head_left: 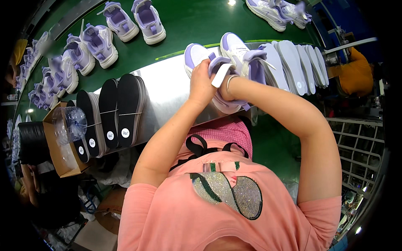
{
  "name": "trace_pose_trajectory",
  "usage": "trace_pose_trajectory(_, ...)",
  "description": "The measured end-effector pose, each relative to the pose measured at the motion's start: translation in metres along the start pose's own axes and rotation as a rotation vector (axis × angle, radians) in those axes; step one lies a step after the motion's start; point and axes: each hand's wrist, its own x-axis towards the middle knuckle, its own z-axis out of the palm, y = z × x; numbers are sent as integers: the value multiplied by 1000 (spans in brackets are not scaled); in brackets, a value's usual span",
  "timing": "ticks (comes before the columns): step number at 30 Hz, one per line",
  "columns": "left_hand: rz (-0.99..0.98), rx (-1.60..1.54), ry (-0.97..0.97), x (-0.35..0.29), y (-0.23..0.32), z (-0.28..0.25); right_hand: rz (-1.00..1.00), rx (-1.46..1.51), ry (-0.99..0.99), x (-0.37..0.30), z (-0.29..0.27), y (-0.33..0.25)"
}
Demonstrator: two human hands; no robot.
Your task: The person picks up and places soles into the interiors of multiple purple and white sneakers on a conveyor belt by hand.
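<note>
A white and lavender sneaker (pixel 193 53) rests on the metal worktop in front of me, its toe pointing away. My left hand (pixel 202 83) is closed on the left side of its opening, by the lavender tongue. A loose white strap (pixel 222 74) sticks up between my hands. My right hand (pixel 227 90) is pushed down into the shoe's opening, with a bracelet at the wrist; its fingers are hidden inside. Just to the right, touching or nearly so, stands a matching sneaker (pixel 237 47) with its strap undone.
Stacks of pale insoles (pixel 289 65) lie to the right on the metal worktop (pixel 165 81). Bundled black insoles (pixel 130 106) and a cardboard box (pixel 63 146) holding clear plastic are at left. More sneakers (pixel 100 44) line the green conveyor (pixel 184 21). A wire rack (pixel 356 146) stands at right.
</note>
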Motion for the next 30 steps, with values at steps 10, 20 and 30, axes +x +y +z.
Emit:
trace_pose_trajectory(10,56,-40,-10,4,5,1,115,-29,-53,-34,-20,-12)
trace_pose_trajectory(20,84,-53,28,3,-6,9,97,127,92,-55,19,-9)
trace_pose_trajectory(30,29,-280,62,-22,-30,1,-170,635,655,-88,18,-5)
